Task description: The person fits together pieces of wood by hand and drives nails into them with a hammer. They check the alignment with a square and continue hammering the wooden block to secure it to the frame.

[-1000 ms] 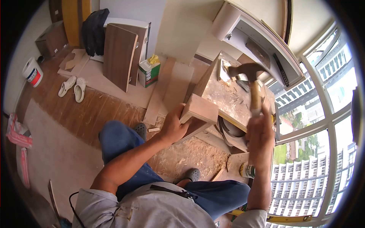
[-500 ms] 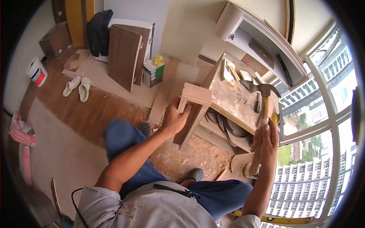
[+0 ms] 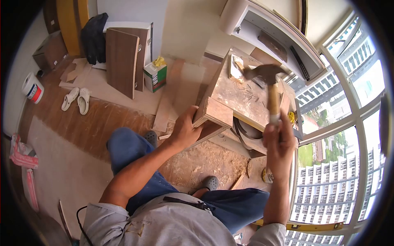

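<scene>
Head view: L hand [image 3: 185, 128] is clamped round the near-left edge of a pale-brown, box-like wooden piece w/ layered plywood edges [image 3: 214, 111], fingers curled on its side. Piece sits out front of the body, tilted, just in front of the dusty, wood-topped workbench [image 3: 223, 91]; can't tell if the two touch. R hand [image 3: 280, 141] is wrapped tight round the lower handle of a dark-metal-headed hammer w/ light wooden handle [image 3: 273, 96], held approx. upright, head up top & a bit blurred. Hammer is to the R of the piece, apart from it, & overlaps the bench top in view. Small dark nail-like bits [image 3: 255, 97] lie scattered on the bench. Curved dark strips [image 3: 246, 133] sit under the top. Pale shavings [image 3: 213, 162] cover the floor btwn bench & the person's feet, which are in grey clogs.

Farther off, upper L: dk brown flat wooden panels [image 3: 122, 61] leaning, green-&-white carton w/ yellow stuff on top [image 3: 155, 78] just beside, pair of cream clogs [image 3: 76, 101], white tub w/ red-&-blue label [image 3: 33, 87]. Lower R: long yellow level-like bar [image 3: 314, 226] near the window.
</scene>
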### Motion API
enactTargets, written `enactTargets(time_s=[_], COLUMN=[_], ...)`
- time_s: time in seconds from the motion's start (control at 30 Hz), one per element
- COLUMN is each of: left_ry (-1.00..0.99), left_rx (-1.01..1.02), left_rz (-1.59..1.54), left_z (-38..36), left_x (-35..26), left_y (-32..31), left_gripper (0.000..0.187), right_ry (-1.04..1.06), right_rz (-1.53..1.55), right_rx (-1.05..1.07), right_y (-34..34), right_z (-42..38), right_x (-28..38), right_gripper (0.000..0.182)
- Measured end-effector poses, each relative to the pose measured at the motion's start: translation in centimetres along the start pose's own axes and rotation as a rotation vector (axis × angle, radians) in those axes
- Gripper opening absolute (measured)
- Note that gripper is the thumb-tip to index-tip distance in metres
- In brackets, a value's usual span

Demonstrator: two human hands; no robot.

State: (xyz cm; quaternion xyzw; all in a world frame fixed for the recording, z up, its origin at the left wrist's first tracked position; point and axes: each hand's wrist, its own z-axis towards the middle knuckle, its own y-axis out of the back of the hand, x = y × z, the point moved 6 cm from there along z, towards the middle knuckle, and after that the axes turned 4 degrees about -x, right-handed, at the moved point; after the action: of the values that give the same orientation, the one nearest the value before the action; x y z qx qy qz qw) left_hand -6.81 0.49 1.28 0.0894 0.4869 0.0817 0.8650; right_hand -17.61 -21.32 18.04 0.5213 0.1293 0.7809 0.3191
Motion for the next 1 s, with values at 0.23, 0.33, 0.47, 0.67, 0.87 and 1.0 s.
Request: enactTargets(time_s=[0.23,0.33,0.47,0.67,0.87,1.0], left_ry=[0.019,0.030,0.085,0.323,0.410,0.421], left_rx=[0.009,-0.017,-0.065,-0.143,-0.111,-0.131], left_rz=[-0.032,-0.084,-0.080,-0.011,0.033,0.100], left_z=[-0.5,-0.9,-0.4,1.0,1.0,0.2], left_x=[0.4,0.8,2.5,3.6,5.4,5.9], left_y=[0.2,0.1,0.3,-0.3,-1.6,-2.6], left_gripper=[0.027,0.022,0.026,0.035,0.040,0.040], right_ry=[0.069,-0.179,-0.214,-0.339,-0.405,-0.344], right_rz=[-0.502,-0.047,0.269,0.530,0.552,0.524], right_rx=[0.248,0.067,-0.197,-0.229,-0.280,-0.371], right_y=[-2.7,-1.0,1.6,2.4,2.0,2.9], right_z=[1.1,1.3,-0.3,-3.4,-5.5,-6.6], right_x=[-0.5,-3.2,-4.8,-8.9,-14.3,-15.8], right_gripper=[0.046,0.036,0.039,0.026,0.020,0.021])
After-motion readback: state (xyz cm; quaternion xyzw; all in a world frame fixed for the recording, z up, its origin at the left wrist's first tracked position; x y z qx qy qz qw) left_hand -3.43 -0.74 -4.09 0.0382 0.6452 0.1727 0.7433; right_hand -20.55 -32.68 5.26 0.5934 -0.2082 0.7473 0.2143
